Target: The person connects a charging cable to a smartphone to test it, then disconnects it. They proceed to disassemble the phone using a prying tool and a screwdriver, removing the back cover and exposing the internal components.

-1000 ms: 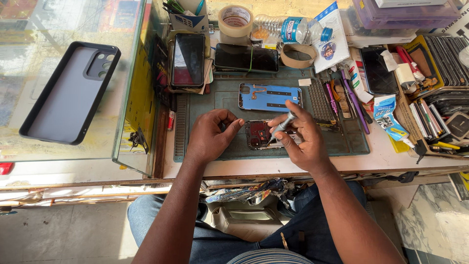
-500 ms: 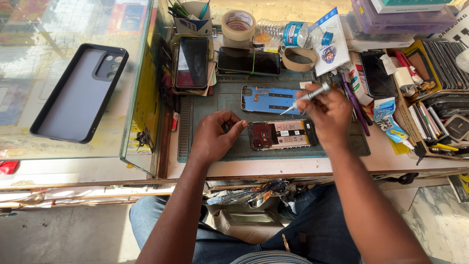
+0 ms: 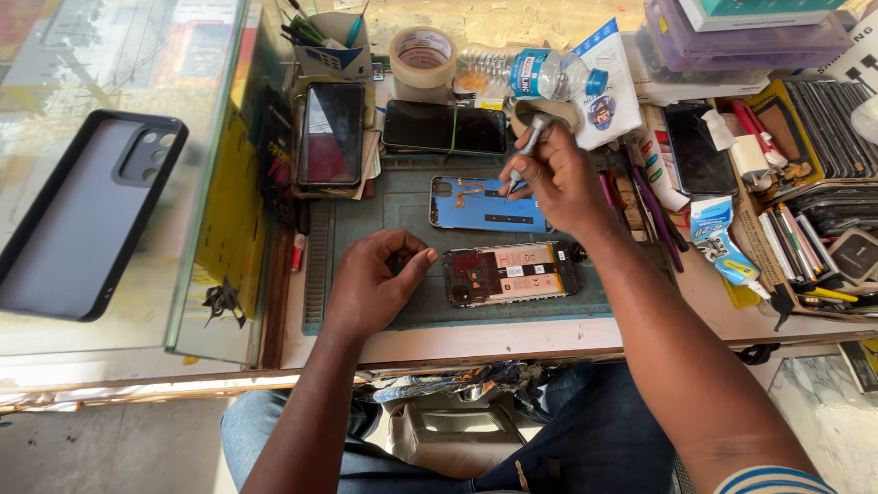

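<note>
The opened phone point(image 3: 510, 273) lies flat on the green mat point(image 3: 402, 206), its board and battery showing, and it is the landmark here. Half a second ago the right hand point(image 3: 560, 183) was just above the phone's right end with the screwdriver point(image 3: 529, 146); a second ago it was down on the phone itself, beside the left hand. Now it has lifted up and away, past the phone's far edge, and hovers over the right end of the blue back cover point(image 3: 485, 203), which lies just beyond the phone. Its grip is closed around the screwdriver, shaft pointing down toward the cover.

The left hand point(image 3: 373, 282) has stayed at the phone's left end, resting on the mat. Its fingers are curled in, thumb and forefinger tips close together just beside the phone's corner; whether they pinch something small cannot be told.

In my judgement the tool's move off the phone means one bout of work on the board has paused, and the right hand is busy at the cover or the parts near it.

Beyond the cover lie two dark phones point(image 3: 444, 127), with a tape roll point(image 3: 423, 55) and a water bottle point(image 3: 526, 73) farther off. Left of the phone, well apart, a black case point(image 3: 82, 215) rests on the glass counter point(image 3: 137, 73). Right of the phone, the table point(image 3: 512, 338) carries trays of tools and spare parts.
</note>
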